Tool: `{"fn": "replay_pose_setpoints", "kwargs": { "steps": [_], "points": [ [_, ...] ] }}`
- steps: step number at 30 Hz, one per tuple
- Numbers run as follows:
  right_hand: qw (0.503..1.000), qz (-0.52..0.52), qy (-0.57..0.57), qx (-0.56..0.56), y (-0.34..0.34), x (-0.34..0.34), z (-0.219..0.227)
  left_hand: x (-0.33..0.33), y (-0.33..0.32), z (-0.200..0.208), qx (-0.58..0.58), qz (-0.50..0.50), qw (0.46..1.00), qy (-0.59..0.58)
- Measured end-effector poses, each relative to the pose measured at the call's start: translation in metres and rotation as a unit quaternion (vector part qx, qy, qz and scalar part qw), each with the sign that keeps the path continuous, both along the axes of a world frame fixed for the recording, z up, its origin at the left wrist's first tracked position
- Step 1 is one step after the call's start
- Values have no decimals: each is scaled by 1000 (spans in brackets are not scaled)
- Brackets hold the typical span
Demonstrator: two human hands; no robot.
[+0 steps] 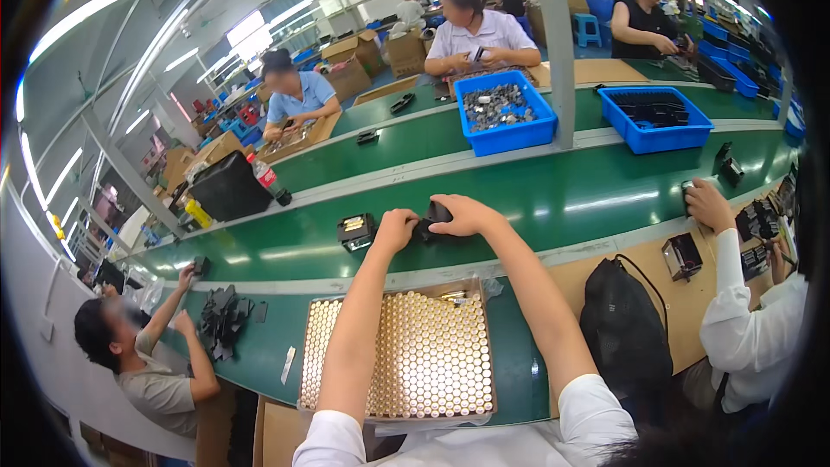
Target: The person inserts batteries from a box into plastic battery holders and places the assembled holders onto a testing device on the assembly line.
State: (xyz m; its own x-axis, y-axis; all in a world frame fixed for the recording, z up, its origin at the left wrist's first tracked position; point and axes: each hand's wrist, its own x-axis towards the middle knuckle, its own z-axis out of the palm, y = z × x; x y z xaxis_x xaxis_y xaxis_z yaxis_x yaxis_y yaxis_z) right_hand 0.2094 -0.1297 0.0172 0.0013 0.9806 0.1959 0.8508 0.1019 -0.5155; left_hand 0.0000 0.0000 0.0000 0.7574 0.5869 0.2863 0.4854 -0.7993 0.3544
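Over the green conveyor belt point(519, 199), my right hand point(468, 214) wraps round a small black case point(435, 220), fingers on top. My left hand point(399, 229) is closed at the case's left side, its fingertips partly hidden against it. Just left of that hand, another black case point(355, 232) sits on the belt, with gold-coloured battery cells showing in its top. Under my forearms lies a shallow carton point(494, 369) packed with upright cylindrical battery cells point(437, 355); a few lie on their sides at its far right corner.
A black drawstring bag point(624, 329) lies right of the carton. Black flat pieces point(226, 320) are heaped on the left. Blue bins point(510, 143) point(661, 140), a dark bottle point(267, 176) and a metal post point(556, 43) stand beyond the belt. Co-workers sit at both sides and opposite.
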Motion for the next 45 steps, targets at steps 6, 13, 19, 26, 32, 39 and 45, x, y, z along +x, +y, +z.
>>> {"fn": "replay_pose_setpoints", "kwargs": {
  "steps": [6, 13, 19, 26, 32, 39, 45],
  "points": [
    [975, -98, 195, -46, -10, 8, 10, 4, -2, 19, -63, -18, 996, -62],
    [960, -239, 144, -36, -32, 50, 24, 25, -38, 70, -122, -68, 990, -27],
    [995, -92, 28, 12, -36, 5, 60, 44, -19, 89, -74, -71, 995, 12],
    [997, -78, 16, 8, -14, -6, 38, 56, -15, 103, -52, 26, 998, -20],
    [961, -167, 217, 20, 3, 7, -1, 41, -31, 74, -303, 177, 910, -220],
    [969, -169, 175, 34, -16, -41, 41, 33, -25, 26, -485, 43, 790, -373],
    [983, -101, -141, 57, -62, -89, 102, 38, -18, 17, -471, 43, 760, -446]
  ]
}}
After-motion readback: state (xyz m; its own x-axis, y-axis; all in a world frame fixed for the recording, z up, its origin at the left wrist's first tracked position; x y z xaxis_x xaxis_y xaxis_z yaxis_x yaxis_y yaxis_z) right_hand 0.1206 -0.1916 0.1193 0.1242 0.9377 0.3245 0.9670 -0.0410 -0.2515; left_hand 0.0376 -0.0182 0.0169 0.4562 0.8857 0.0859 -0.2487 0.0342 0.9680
